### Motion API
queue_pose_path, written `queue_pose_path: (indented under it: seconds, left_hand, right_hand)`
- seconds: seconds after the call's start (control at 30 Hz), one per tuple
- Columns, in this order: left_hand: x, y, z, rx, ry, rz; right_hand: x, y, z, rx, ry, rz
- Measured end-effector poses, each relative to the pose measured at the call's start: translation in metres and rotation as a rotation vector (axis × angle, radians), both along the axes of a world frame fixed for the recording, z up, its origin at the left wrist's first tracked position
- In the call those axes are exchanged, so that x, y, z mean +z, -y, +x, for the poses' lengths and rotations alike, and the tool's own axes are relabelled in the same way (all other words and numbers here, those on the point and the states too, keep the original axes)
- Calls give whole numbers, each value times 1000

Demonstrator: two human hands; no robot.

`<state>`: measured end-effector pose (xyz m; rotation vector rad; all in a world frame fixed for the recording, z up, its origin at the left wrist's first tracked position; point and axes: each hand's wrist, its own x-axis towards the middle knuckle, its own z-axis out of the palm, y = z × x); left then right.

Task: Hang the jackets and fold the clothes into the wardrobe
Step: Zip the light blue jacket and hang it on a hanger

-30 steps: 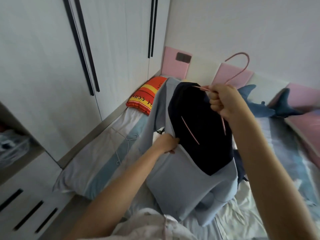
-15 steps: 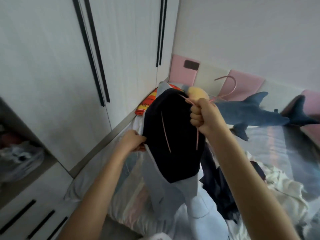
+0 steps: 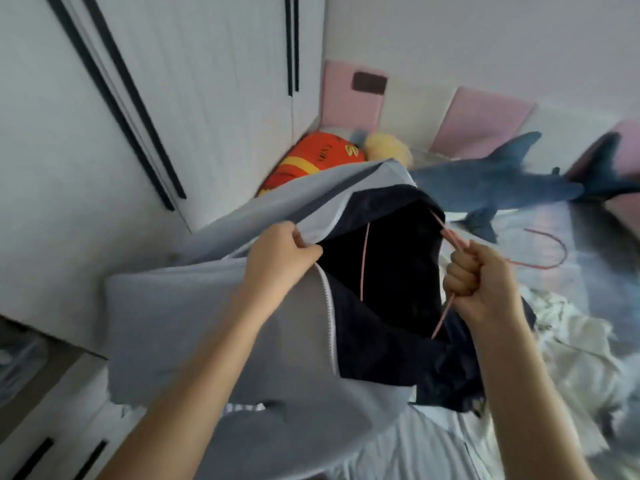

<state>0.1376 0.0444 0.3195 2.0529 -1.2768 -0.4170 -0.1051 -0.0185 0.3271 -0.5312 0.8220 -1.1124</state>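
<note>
The light blue-grey jacket (image 3: 194, 323) is held up in the air over the bed (image 3: 595, 244), in the middle of the view, just in front of the wardrobe (image 3: 207, 98). It is opened at the front, so that its dark navy lining (image 3: 398, 271) is exposed. Its length runs from the far end, near the wardrobe corner, down toward the person. The white zip (image 3: 329, 306) runs the same way along the open edge.

The left hand (image 3: 280, 261) is extended forward, and the front edge of the jacket, beside the zip, is pinched between its thumb and curled fingers. The right hand (image 3: 485, 285) is closed in a fist round a thin pink wire hanger (image 3: 450, 236). The hanger's arms are pushed into the lining, while its hook is turned out to the right, over the bed.

Behind the jacket a blue shark plush (image 3: 502, 188) is laid across the bed, with its tail to the right. An orange cushion (image 3: 311, 164) and a yellow plush (image 3: 384, 147) are wedged in the corner by the wardrobe. Pink padded panels (image 3: 485, 119) are fixed along the wall. A crumpled heap of white clothes (image 3: 571, 341) is spread on the bed at the right. The wardrobe doors are closed. Below left, drawers (image 3: 69, 427) with dark slot handles are seen, and an open compartment (image 3: 24, 355) whose contents are too blurred to be told.
</note>
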Motion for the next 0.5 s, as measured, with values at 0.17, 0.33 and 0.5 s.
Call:
queue_pose_path:
  seconds: [0.17,0.33,0.5]
  left_hand:
    - [-158,52,-88,-220,35,246]
    - [-392,62,-162,-611,3,562]
    - [-543,28,-152,-856,357,792]
  right_hand:
    - [-139,33,-94,-133,-190,230]
    - [-343,33,-174,-271,-571,544]
    - [-490,-15,-156,-251,-1207,548]
